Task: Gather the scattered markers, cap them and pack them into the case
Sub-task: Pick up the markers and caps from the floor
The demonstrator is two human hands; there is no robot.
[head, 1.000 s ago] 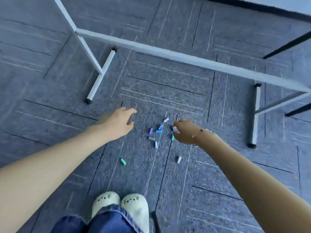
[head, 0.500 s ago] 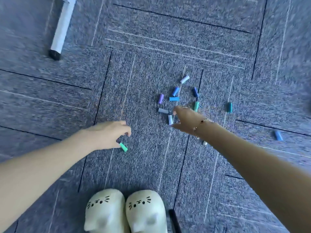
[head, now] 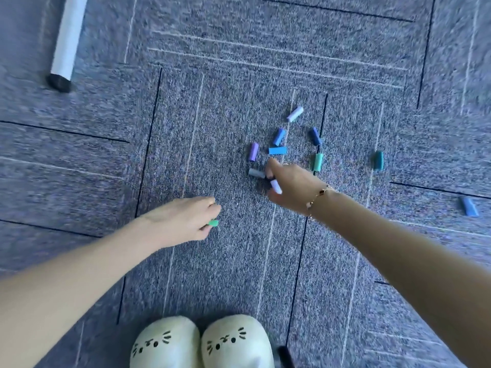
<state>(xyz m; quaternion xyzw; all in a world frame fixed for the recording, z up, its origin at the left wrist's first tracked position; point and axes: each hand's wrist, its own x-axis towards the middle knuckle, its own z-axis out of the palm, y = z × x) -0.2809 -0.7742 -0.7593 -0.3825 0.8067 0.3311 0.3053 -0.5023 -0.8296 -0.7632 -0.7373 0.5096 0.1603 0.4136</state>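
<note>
Several small marker caps lie scattered on the grey carpet: a pale one (head: pixel 295 114), a blue one (head: pixel 279 136), a dark blue one (head: pixel 315 136), a purple one (head: pixel 253 151), a bright blue one (head: pixel 277 150), a green one (head: pixel 318 162), a teal one (head: pixel 378 160) and a blue one (head: pixel 469 206) far right. My left hand (head: pixel 183 221) pinches a mint-green cap (head: pixel 212 223) on the floor. My right hand (head: pixel 292 184) holds a pale lilac cap (head: pixel 275 186) in its curled fingers, fingertips at a grey cap (head: pixel 256 172). No case is in view.
A white table leg with a black foot (head: pixel 66 41) lies at the top left. My two cat-face slippers (head: pixel 199 343) stand at the bottom edge, with a small black object (head: pixel 285 355) beside the right one.
The view has dropped closer to the floor. My left hand came down onto the mint-green cap and took it. My right hand took up the pale lilac cap near the grey one.
</note>
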